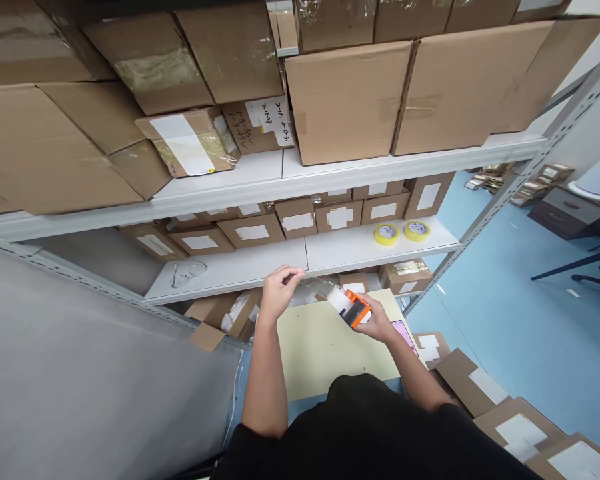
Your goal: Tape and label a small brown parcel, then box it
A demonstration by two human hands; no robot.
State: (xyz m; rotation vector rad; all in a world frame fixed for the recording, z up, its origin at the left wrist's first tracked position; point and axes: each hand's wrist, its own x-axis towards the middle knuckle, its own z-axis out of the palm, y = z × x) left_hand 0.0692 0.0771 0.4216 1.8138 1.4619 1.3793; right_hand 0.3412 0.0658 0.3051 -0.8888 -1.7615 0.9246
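In my right hand (376, 321) is an orange and black tape dispenser (358, 311), tilted, with a white part facing up and left. A clear strip of tape (317, 283) stretches from it toward my left hand (280, 290). The left fingers are pinched together on the free end of that strip. Both hands are above a pale yellow board (315, 353), and neither seems to touch it. A phone with a pink screen (404, 335) lies at the board's right side, partly behind my right forearm.
Metal shelves (380, 160) full of cardboard boxes (350, 100) stand in front. Two yellow tape rolls (386, 233) and clear safety glasses (187, 272) rest on the middle shelf. More labelled boxes (520, 427) are at lower right. A grey wall (105, 373) bounds the left.
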